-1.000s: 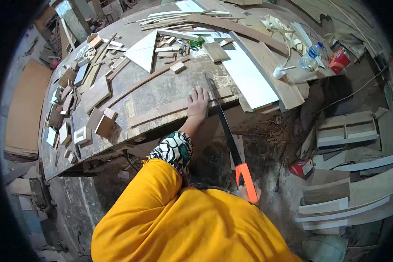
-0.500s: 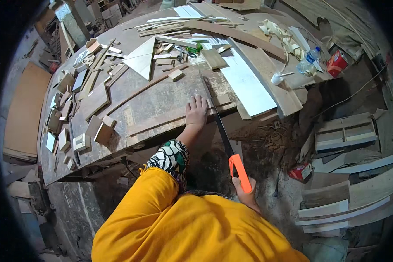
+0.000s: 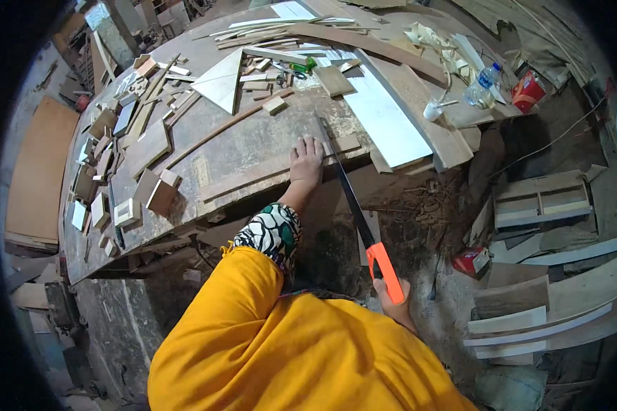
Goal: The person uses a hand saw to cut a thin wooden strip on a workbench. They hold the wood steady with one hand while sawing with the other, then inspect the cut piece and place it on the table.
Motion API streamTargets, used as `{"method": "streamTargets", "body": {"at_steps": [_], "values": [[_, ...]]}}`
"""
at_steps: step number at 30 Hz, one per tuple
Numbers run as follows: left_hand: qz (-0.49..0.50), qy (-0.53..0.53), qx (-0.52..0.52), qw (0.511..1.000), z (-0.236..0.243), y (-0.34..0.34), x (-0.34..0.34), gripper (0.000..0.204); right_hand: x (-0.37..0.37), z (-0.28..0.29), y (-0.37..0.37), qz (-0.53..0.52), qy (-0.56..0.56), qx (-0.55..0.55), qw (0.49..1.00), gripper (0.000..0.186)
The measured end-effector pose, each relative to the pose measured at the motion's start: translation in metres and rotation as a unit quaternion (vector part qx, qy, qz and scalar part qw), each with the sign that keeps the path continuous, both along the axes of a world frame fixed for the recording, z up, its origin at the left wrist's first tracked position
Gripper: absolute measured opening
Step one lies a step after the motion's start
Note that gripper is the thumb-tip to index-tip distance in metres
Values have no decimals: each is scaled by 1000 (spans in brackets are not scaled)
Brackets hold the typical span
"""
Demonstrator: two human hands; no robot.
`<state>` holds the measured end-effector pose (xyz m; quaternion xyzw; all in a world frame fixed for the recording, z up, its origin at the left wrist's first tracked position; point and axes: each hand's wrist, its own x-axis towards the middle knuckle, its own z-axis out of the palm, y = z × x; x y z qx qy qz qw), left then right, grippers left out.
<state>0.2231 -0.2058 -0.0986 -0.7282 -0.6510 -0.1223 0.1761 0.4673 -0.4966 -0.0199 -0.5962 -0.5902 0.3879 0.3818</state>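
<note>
My right hand [image 3: 396, 308] is closed round the orange handle of a handsaw [image 3: 385, 270], low and to the right of the workbench. From there the dark blade slants up and away, crossing a thin wooden strip [image 3: 253, 179] along the bench's near edge. The blade's far end lies over the bench top. Just left of the blade, my left hand [image 3: 306, 163] rests palm down on the strip, its fingers reaching forward over the wood. Part of the strip shows beyond the blade on the right.
Small wooden blocks [image 3: 127, 213] crowd the bench's left side. Thin slats [image 3: 253, 40], a triangular panel [image 3: 221, 82] and long white boards [image 3: 389, 127] lie farther back. A plastic bottle [image 3: 483, 85] and white cup [image 3: 432, 109] stand at the right. Boards [image 3: 511, 301] are stacked low right.
The saw's handle and my right hand have drawn down and slightly right, toward me. My left hand stays on the strip, its fingers a little more drawn together.
</note>
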Motion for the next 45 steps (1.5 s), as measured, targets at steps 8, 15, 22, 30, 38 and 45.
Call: {"method": "streamTargets", "body": {"at_steps": [8, 15, 22, 30, 38, 45], "values": [[10, -9, -14, 1000, 9, -2, 4, 46, -53, -8, 112, 1, 87, 28, 996, 27], [-29, -2, 32, 999, 11, -7, 3, 44, -16, 2, 19, -5, 105, 7, 994, 19], [-11, -13, -8, 1000, 13, -5, 4, 42, -8, 7, 31, -12, 146, -28, 989, 25], [-22, -3, 36, 999, 1, 3, 4, 42, -11, 16, 5, -38, 54, 58, 996, 20], [-11, 6, 49, 999, 10, -7, 3, 40, 5, 11, 17, -24, 145, -46, 988, 29], [-5, -2, -29, 1000, 13, -6, 3, 49, -17, 19, 4, -40, 125, -34, 991, 23]]}}
